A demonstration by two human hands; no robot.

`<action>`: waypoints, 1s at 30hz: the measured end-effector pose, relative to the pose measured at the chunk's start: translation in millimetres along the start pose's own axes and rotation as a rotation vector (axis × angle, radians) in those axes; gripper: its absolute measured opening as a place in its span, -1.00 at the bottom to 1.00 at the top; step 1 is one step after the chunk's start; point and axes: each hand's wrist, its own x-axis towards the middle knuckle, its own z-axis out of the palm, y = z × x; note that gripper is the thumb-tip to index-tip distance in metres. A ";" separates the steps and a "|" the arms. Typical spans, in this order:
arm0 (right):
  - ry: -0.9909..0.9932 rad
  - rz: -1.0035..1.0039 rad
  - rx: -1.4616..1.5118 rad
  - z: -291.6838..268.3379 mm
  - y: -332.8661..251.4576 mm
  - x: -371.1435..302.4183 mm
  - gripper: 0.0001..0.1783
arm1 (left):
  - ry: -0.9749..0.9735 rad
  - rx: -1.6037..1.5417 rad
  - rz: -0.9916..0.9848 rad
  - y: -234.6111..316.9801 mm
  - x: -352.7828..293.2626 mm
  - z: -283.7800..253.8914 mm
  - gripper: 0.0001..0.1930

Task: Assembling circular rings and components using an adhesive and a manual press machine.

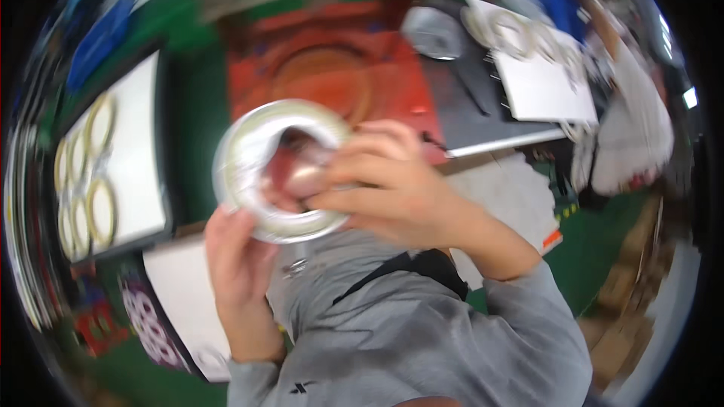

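Note:
Between my hands is a wide round ring [245, 173], cream on its rim and shiny silver inside, tilted toward me. My left hand [237, 252] holds its lower left edge, thumb on the rim. My right hand [392, 188] grips the right side, its fingers bent over the edge into the opening. Something reddish and skin-coloured shows through the hole, too blurred to name. Beyond the ring lies a red plate [411, 68] bearing a round, orange-brown mark.
On the left, a white board in a dark tray [143, 158] bears several pale yellow rings [102, 211]. At the right, more rings [513, 34] lie on a white board [539, 94]. A round, clear-looking disc [434, 32] sits nearby. Another person's arm [599, 22] is at far right.

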 end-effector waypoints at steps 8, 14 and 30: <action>0.378 0.287 0.317 27.3 -26.2 -15.8 -0.70 | 0.017 0.259 0.373 -18.6 16.1 33.0 -0.64; 0.457 0.346 0.135 13.6 -22.5 -40.3 -0.75 | -0.052 0.256 0.369 -52.3 32.9 64.5 -0.63; 0.396 0.332 -0.259 -64.1 5.9 -127.9 -0.82 | -0.257 0.126 0.069 -105.7 58.9 141.2 -0.65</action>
